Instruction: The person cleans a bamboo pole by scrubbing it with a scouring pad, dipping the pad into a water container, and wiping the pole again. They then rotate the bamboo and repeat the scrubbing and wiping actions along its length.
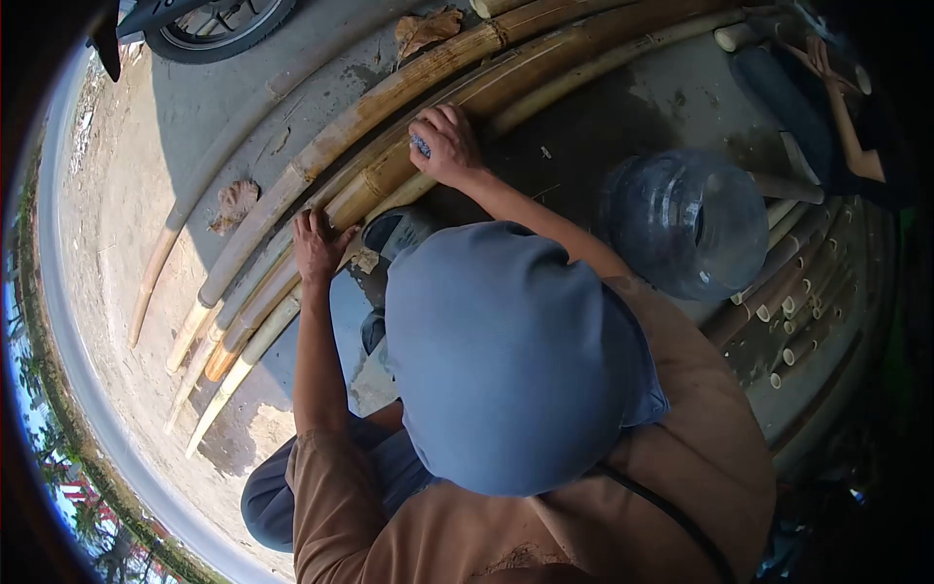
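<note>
My right hand (446,146) is closed around a grey scouring pad (420,145), probably steel wool, and presses it on a long bamboo pole (389,173). Lower left along the same bundle, my left hand (319,245) curls its fingers over a bamboo pole, with the thumb on the near side. Several long bamboo poles lie side by side under both hands, some tan and shiny, others greyish. Which pole the left fingers grip underneath is partly hidden. A large clear plastic water container (696,224) stands to the right of my right arm.
Another person's hands (827,78) show at the upper right. Short cut bamboo pieces (793,302) lie in rows at the right. Dry leaves (234,204) lie beside the poles, and a motorcycle wheel (219,29) is at the top left. A blue-grey cap (516,360) blocks the middle.
</note>
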Tool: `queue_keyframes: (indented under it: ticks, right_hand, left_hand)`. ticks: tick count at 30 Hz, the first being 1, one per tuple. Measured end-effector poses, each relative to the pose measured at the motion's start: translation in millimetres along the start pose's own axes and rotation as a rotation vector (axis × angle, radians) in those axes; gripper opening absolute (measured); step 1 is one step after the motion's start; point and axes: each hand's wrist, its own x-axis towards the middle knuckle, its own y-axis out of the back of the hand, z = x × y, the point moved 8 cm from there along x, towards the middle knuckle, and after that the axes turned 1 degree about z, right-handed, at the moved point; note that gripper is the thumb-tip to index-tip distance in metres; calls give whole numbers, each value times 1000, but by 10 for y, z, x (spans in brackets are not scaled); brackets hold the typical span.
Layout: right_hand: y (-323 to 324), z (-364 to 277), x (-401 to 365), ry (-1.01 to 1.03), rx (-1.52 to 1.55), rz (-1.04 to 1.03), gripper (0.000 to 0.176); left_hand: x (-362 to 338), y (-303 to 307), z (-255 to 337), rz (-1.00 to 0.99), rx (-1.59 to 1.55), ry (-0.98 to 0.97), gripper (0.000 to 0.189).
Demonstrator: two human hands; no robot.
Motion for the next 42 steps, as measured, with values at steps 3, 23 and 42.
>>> queue_keyframes:
  ticks: [3, 23, 42]
  right_hand:
    - [453, 1190, 296, -180, -257, 150, 21]
    - [340, 1560, 558, -117, -398, -77, 23]
    - [714, 2168, 709, -237, -410, -201, 23]
  left_hand:
    - [22, 11, -17, -19, 59, -28, 83]
    - [87, 79, -12, -164, 131, -37, 95]
    - [86, 106, -40, -179, 75, -15, 95]
